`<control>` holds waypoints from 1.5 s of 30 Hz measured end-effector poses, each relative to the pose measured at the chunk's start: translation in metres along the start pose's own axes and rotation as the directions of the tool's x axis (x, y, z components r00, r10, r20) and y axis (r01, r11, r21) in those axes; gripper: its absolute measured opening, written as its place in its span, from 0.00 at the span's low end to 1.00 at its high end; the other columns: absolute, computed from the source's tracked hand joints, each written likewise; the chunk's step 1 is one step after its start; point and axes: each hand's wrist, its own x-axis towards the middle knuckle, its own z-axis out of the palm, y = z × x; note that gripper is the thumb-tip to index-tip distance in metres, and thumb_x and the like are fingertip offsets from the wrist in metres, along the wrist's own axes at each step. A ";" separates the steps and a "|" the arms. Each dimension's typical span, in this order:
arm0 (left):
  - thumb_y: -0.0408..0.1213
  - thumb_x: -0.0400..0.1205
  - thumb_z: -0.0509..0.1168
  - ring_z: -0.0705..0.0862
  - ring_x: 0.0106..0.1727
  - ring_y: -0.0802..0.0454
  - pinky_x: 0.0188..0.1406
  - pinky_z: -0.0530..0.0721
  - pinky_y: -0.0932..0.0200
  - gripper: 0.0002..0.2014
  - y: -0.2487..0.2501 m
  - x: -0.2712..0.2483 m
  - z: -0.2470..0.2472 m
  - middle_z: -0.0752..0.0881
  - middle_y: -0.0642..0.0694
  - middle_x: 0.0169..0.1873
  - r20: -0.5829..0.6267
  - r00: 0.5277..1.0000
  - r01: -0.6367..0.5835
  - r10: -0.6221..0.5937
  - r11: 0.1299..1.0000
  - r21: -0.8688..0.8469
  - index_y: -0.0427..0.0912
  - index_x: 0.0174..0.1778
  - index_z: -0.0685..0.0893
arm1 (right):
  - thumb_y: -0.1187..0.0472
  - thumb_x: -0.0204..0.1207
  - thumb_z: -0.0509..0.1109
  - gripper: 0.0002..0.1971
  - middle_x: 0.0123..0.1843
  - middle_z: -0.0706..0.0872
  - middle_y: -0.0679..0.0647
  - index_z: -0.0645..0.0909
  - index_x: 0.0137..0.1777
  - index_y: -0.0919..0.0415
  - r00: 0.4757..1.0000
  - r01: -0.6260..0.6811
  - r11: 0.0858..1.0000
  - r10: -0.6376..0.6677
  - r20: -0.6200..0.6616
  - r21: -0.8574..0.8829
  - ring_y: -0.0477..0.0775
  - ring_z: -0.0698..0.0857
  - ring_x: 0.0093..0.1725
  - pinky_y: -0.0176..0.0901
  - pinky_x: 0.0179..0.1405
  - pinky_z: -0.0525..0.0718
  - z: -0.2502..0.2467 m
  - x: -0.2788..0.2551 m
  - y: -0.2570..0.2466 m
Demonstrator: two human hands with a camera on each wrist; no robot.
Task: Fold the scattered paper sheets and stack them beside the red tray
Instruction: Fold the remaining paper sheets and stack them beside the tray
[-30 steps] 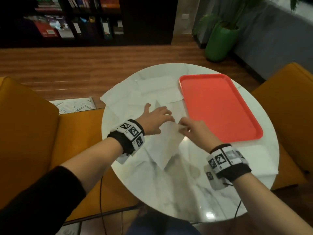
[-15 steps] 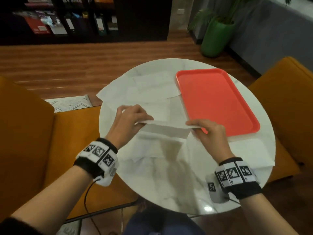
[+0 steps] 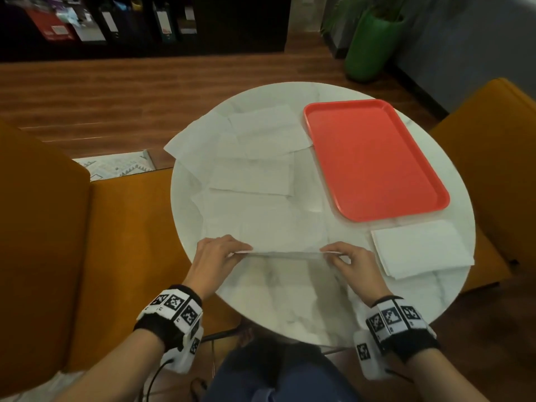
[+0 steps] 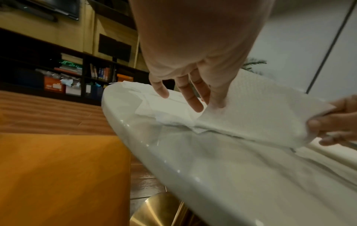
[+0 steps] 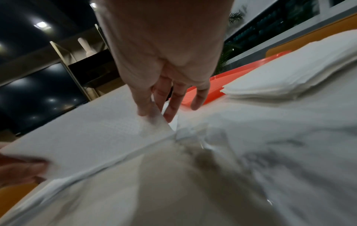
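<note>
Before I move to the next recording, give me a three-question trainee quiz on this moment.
1. True or false: both hands, the left hand and the right hand, pinch the same paper sheet.
2. Where does the stack of folded sheets lie? A) inside the red tray B) on the marble table, just off the tray's near end C) on the orange seat
3. Fill in: the unfolded sheets lie to the tray's ____ in the head view.

Key: 1 true; 2 B; 3 left.
</note>
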 end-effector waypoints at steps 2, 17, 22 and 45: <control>0.41 0.81 0.68 0.85 0.49 0.58 0.57 0.83 0.47 0.09 0.005 0.007 -0.004 0.88 0.54 0.48 -0.027 0.995 0.092 -0.096 0.986 -0.138 0.51 0.56 0.88 | 0.62 0.75 0.73 0.05 0.44 0.89 0.44 0.88 0.48 0.54 0.999 -0.010 1.000 0.009 -0.033 -0.011 0.40 0.85 0.45 0.18 0.42 0.74 -0.002 0.011 -0.007; 0.52 0.86 0.54 0.54 0.84 0.51 0.79 0.50 0.40 0.29 0.019 0.014 0.028 0.54 0.49 0.84 0.195 0.979 -0.019 -0.056 0.931 0.364 0.52 0.82 0.56 | 0.63 0.80 0.66 0.22 0.68 0.76 0.62 0.70 0.74 0.61 0.983 0.006 0.949 -0.064 -0.173 -0.315 0.62 0.73 0.69 0.52 0.71 0.70 0.024 0.063 -0.026; 0.68 0.76 0.26 0.38 0.84 0.52 0.78 0.44 0.30 0.39 0.010 0.007 0.042 0.36 0.52 0.84 0.389 0.916 -0.116 -0.098 0.864 0.491 0.54 0.84 0.38 | 0.57 0.85 0.57 0.23 0.81 0.66 0.56 0.64 0.80 0.59 0.954 0.268 0.900 -0.199 0.223 -0.344 0.55 0.63 0.81 0.49 0.80 0.57 0.072 0.025 -0.040; 0.64 0.80 0.48 0.51 0.84 0.50 0.78 0.45 0.32 0.37 0.019 0.012 0.040 0.51 0.50 0.84 0.286 0.954 -0.031 -0.095 0.914 0.405 0.55 0.84 0.48 | 0.63 0.78 0.64 0.06 0.46 0.82 0.57 0.81 0.46 0.62 0.988 0.132 0.752 -0.151 0.026 -0.645 0.62 0.81 0.48 0.55 0.55 0.72 0.034 0.028 0.014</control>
